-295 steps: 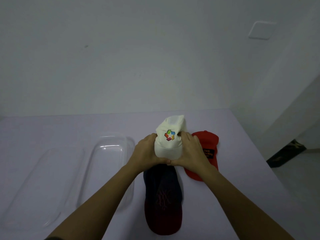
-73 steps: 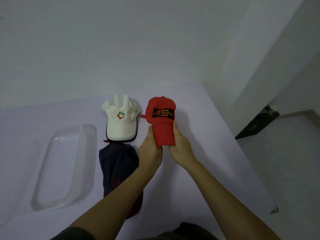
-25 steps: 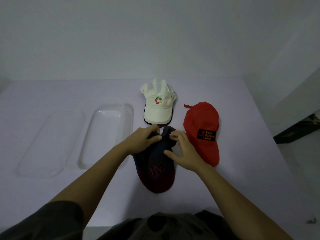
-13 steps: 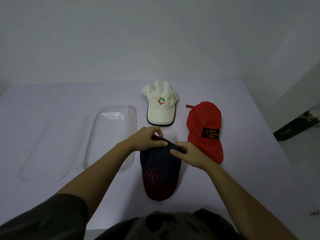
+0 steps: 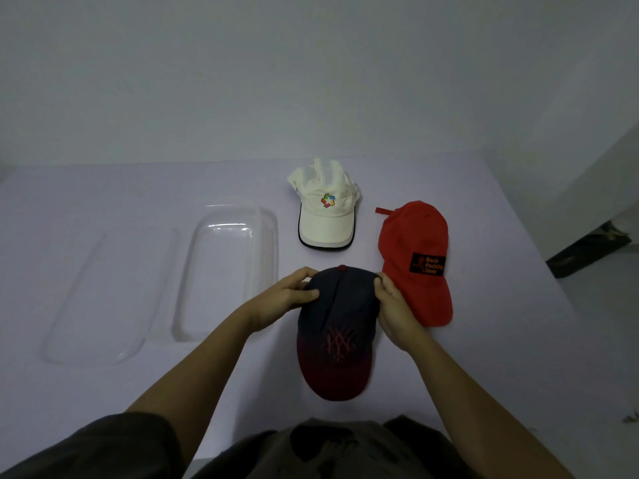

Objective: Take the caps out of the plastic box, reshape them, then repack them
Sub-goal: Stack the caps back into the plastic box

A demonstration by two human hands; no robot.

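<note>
A navy cap [image 5: 340, 319] with a dark red brim and red stitched logo lies on the table in front of me, brim toward me. My left hand [image 5: 288, 297] grips the left side of its crown, thumb on top. My right hand [image 5: 392, 305] grips the right side. A white cap [image 5: 326, 216] with a colourful logo lies behind it, brim toward me. A red cap [image 5: 415, 257] with a black patch lies to the right. The clear plastic box [image 5: 228, 271] sits to the left, with nothing in it.
The clear lid [image 5: 107, 292] lies flat left of the box. The pale table [image 5: 103, 392] ends at a white wall behind and drops off on the right, where a dark object [image 5: 587, 250] lies on the floor.
The navy cap's crown has been pulled up and rounded out since a second ago; both hands moved apart from its back edge to its two sides.
</note>
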